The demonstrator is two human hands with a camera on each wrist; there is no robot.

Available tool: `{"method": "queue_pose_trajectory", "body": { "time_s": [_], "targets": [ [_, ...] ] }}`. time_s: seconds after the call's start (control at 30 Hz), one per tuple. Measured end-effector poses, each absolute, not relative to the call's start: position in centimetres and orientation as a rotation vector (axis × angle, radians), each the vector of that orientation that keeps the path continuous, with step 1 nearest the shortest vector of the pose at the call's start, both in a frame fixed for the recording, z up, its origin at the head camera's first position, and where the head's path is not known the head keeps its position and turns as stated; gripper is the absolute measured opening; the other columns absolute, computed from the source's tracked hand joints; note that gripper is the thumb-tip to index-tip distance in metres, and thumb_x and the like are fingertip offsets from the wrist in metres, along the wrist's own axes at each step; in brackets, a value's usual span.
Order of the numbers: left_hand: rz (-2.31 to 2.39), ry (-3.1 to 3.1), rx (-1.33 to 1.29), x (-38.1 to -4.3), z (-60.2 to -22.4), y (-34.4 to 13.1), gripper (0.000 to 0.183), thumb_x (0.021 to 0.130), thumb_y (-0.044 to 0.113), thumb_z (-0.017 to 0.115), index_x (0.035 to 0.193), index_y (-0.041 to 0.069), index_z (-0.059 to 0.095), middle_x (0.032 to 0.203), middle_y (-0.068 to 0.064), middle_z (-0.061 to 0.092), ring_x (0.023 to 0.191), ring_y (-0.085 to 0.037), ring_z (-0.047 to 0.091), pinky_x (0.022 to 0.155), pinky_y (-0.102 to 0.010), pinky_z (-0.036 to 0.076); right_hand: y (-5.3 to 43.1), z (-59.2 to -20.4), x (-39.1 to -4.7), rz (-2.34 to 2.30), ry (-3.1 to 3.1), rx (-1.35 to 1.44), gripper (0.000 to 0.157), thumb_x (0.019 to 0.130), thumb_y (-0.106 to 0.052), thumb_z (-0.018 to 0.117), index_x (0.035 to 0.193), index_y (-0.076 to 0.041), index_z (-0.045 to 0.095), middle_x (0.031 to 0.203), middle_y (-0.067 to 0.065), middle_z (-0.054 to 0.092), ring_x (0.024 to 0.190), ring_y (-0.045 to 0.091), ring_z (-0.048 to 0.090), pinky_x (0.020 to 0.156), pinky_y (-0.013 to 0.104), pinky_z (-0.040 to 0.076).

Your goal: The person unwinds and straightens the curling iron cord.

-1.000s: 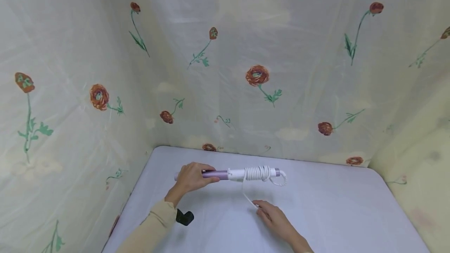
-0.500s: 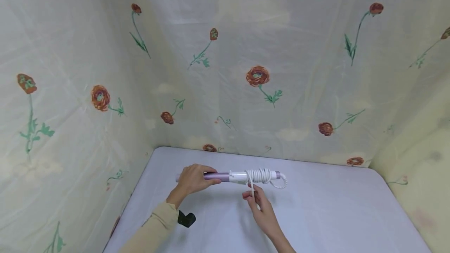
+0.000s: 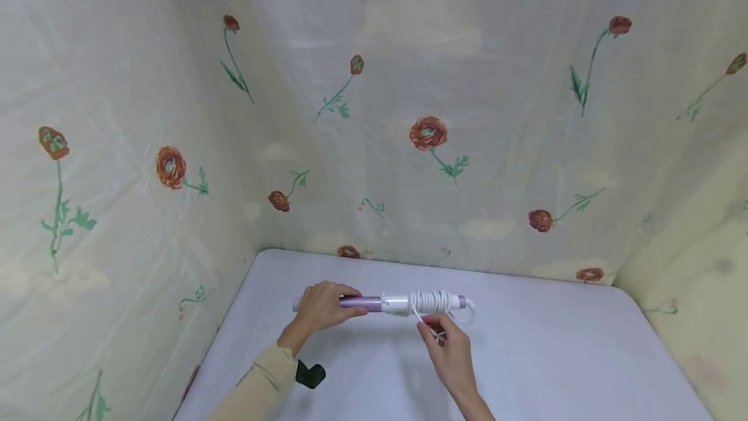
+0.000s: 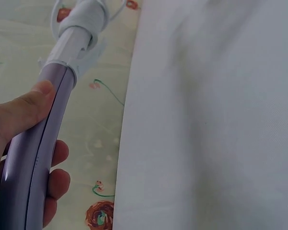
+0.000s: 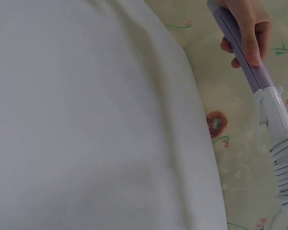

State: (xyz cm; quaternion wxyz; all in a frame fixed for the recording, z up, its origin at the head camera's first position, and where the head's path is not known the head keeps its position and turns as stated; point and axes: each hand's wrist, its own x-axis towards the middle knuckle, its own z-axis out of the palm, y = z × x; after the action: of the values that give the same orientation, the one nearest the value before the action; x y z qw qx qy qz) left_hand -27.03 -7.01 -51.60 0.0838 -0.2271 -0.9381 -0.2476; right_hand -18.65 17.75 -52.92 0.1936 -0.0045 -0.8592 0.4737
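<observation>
Pale cloth covers the table [image 3: 543, 343], with flowered curtains [image 3: 350, 148] hanging around its left, far and right sides. Nearest are the left sleeve [image 3: 257, 375] and a small black object [image 3: 311, 374] just beside its cuff; neither seems to block the work. Next, the right hand [image 3: 452, 356] pinches a loose strand of the white cord [image 3: 431, 301] between thumb and fingers, just below the coil. A little farther off, the left hand [image 3: 320, 307] grasps the wand [image 3: 360, 303] around its purple part, thumb on one side and fingers on the other. The wand lies level across the space above the table, apparently raised, since a shadow falls below it. It looks light and rigid, its smooth shell perhaps slippery, so the thick purple length is a sound place to hold. The cord looks soft but springy, and its turns around the white part could slacken if the strand goes loose. A free loop hangs at the wand's right end and might snag. Beyond stands the far curtain.
</observation>
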Motion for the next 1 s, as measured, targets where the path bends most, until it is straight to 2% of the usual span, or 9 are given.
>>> {"method": "queue_pose_trajectory", "body": {
  "time_s": [0.13, 0.3, 0.47, 0.67, 0.83, 1.0],
  "targets": [
    [-0.723, -2.802, -0.693, -27.0, -51.7, -7.2, 0.039, 0.074, 0.058, 0.071, 0.098, 0.027, 0.074, 0.091, 0.008, 0.074, 0.067, -0.004, 0.053, 0.061, -0.024, 0.038, 18.3, -52.3, -18.5, 1.158, -2.367, 0.226, 0.012, 0.081, -0.006, 0.073, 0.088, -0.014, 0.066, 0.082, -0.004, 0.067, 0.071, 0.001, 0.061, 0.062, 0.019, 0.051],
    [-0.732, -2.805, -0.726, -26.9, -51.5, -7.4, 0.042, 0.073, 0.060, 0.070, 0.097, 0.026, 0.075, 0.090, 0.009, 0.074, 0.066, -0.002, 0.052, 0.059, -0.022, 0.037, 19.6, -51.2, -18.9, 0.889, -2.286, 0.533, 0.019, 0.075, -0.001, 0.076, 0.086, -0.013, 0.067, 0.080, -0.008, 0.063, 0.071, -0.001, 0.056, 0.059, 0.017, 0.047],
    [-0.723, -2.800, -0.772, -26.7, -51.4, -7.5, 0.041, 0.073, 0.059, 0.071, 0.096, 0.025, 0.075, 0.089, 0.010, 0.074, 0.065, -0.001, 0.052, 0.058, -0.020, 0.038, 21.1, -49.3, -20.1, 0.806, -2.321, 0.703, 0.018, 0.076, -0.002, 0.076, 0.088, -0.012, 0.067, 0.082, -0.008, 0.063, 0.075, 0.001, 0.058, 0.062, 0.016, 0.049],
    [-0.714, -2.795, -0.830, -26.6, -51.1, -7.6, 0.042, 0.073, 0.060, 0.070, 0.095, 0.025, 0.076, 0.087, 0.011, 0.073, 0.062, 0.000, 0.049, 0.055, -0.018, 0.037, 22.8, -47.9, -22.1, 0.774, -2.345, 0.812, 0.017, 0.078, -0.004, 0.075, 0.090, -0.013, 0.067, 0.084, -0.008, 0.063, 0.075, 0.002, 0.057, 0.060, 0.025, 0.051],
    [-0.716, -2.802, -0.876, -26.5, -50.8, -7.7, 0.039, 0.073, 0.058, 0.071, 0.095, 0.026, 0.076, 0.087, 0.012, 0.073, 0.061, 0.001, 0.049, 0.054, -0.018, 0.036, 23.8, -47.4, -23.8, 0.750, -2.307, 0.854, 0.020, 0.075, -0.001, 0.076, 0.090, -0.011, 0.067, 0.084, -0.007, 0.062, 0.075, 0.003, 0.056, 0.061, 0.024, 0.049],
    [-0.752, -2.830, -0.912, -26.2, -50.4, -7.8, 0.040, 0.074, 0.060, 0.070, 0.096, 0.027, 0.075, 0.087, 0.013, 0.072, 0.062, 0.001, 0.049, 0.055, -0.018, 0.037, 24.4, -47.2, -25.1, 0.756, -2.352, 0.803, 0.018, 0.077, -0.002, 0.075, 0.090, -0.012, 0.066, 0.084, -0.006, 0.062, 0.074, 0.003, 0.055, 0.062, 0.027, 0.049]
  ]
}}
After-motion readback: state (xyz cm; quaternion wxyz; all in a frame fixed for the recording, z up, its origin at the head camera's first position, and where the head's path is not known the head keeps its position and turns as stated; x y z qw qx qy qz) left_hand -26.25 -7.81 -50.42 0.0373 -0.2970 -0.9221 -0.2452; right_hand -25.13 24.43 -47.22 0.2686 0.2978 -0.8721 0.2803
